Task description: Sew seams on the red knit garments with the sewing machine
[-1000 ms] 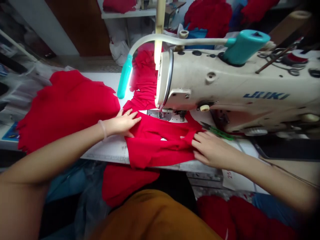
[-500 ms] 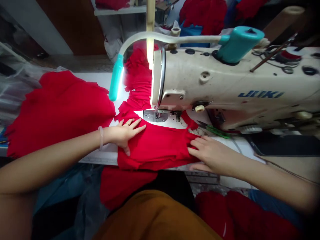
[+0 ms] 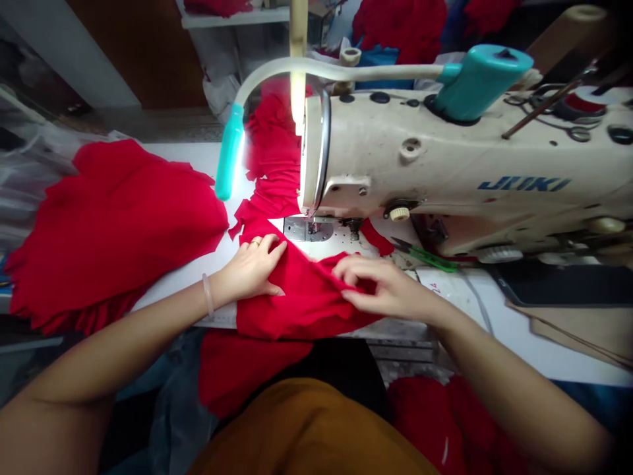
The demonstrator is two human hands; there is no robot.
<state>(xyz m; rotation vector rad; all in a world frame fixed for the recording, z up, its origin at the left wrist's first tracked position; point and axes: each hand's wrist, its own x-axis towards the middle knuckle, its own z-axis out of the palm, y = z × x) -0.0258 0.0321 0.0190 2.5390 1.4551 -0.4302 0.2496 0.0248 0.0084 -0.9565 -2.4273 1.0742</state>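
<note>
A piece of red fabric (image 3: 297,310) lies in front of the sewing machine (image 3: 386,158), just below its needle area. On the fabric's left part rests my left hand (image 3: 257,264), fingers slightly bent and thumb spread apart. My right hand (image 3: 380,287) pinches the fabric's right side between thumb and fingers, and that side is lifted and folded over to the left. The machine's presser foot (image 3: 312,227) stands over the metal plate, with the fabric's upper edge a little in front of it. Gathered red pieces (image 3: 274,171) lie behind the needle area.
A large stack of red fabric (image 3: 123,224) sits to the left. Green-handled thread snips (image 3: 430,258) and a small red strip (image 3: 376,237) lie under the machine arm. A teal lamp (image 3: 230,155) hangs over the table. A dark flat object (image 3: 568,287) lies at right.
My right hand has moved left and up, lifting the fabric's right side and folding it over. My left hand's fingers have drawn in from a flatter spread.
</note>
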